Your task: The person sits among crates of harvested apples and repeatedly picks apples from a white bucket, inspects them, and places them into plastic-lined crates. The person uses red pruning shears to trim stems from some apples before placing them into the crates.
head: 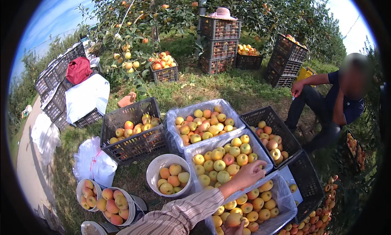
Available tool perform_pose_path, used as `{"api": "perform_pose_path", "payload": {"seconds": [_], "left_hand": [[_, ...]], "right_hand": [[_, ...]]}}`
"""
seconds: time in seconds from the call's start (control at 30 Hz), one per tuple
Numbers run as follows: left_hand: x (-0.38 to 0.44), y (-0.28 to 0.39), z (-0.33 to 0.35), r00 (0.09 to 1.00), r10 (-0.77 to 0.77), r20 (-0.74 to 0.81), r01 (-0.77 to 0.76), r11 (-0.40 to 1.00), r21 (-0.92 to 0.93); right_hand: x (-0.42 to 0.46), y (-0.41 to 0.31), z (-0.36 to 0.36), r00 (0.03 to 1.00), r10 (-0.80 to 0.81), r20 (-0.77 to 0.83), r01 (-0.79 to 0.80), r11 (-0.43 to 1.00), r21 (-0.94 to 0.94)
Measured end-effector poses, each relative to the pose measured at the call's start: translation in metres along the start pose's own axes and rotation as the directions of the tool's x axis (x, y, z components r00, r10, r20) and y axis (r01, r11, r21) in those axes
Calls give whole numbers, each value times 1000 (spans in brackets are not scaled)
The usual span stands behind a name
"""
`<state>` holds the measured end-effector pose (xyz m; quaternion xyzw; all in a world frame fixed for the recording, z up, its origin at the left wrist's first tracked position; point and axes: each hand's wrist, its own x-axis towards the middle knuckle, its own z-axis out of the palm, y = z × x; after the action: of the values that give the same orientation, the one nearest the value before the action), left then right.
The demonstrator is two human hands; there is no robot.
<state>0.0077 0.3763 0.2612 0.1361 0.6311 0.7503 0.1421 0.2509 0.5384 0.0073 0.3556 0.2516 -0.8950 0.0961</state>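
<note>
My left hand [251,174], in a striped sleeve [195,206], reaches over the right side of the middle plastic-lined crate [191,157] of yellow-red apples [219,165]. Its fingers are bent, and whether anything is between them cannot be told. At the bottom edge, my right hand [242,227] is mostly hidden below an apple [234,219] that its fingers hold from beneath. This apple is above the nearest lined crate [287,206], which contains many apples [258,203]. Behind the middle crate stands another lined crate [171,118] full of apples.
Black plastic crates [134,143] with apples flank the lined ones. White buckets [149,174] of apples and a plastic-wrapped bundle [102,169] stand left. Apples [317,216] are heaped lower right. A person [345,91] sits at right. Stacked crates [220,47] stand by the trees.
</note>
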Motion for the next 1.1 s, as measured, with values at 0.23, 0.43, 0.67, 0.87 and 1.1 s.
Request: {"api": "perform_pose_path", "payload": {"seconds": [0.23, 0.43, 0.67, 0.87, 1.1], "left_hand": [[6, 4, -8, 999, -36, 12, 36, 999, 11], [11, 1, -1, 999, -51, 2, 51, 999, 9], [17, -11, -6, 999, -13, -37, 13, 1000, 20], [17, -9, -4, 999, -9, -35, 9, 1000, 7], [20, -10, -8, 998, -35, -59, 36, 999, 23]], "right_hand": [[-1, 5, 12, 996, 45, -77, -49, 998, -45], [22, 12, -27, 999, 14, -44, -17, 996, -82], [-7, 0, 27, 993, 15, -115, -16, 1000, -8], [-5, 4, 23, 995, -11, -104, 6, 999, -54], [-3, 8, 14, 997, 6, -77, -9, 1000, -27]]}}
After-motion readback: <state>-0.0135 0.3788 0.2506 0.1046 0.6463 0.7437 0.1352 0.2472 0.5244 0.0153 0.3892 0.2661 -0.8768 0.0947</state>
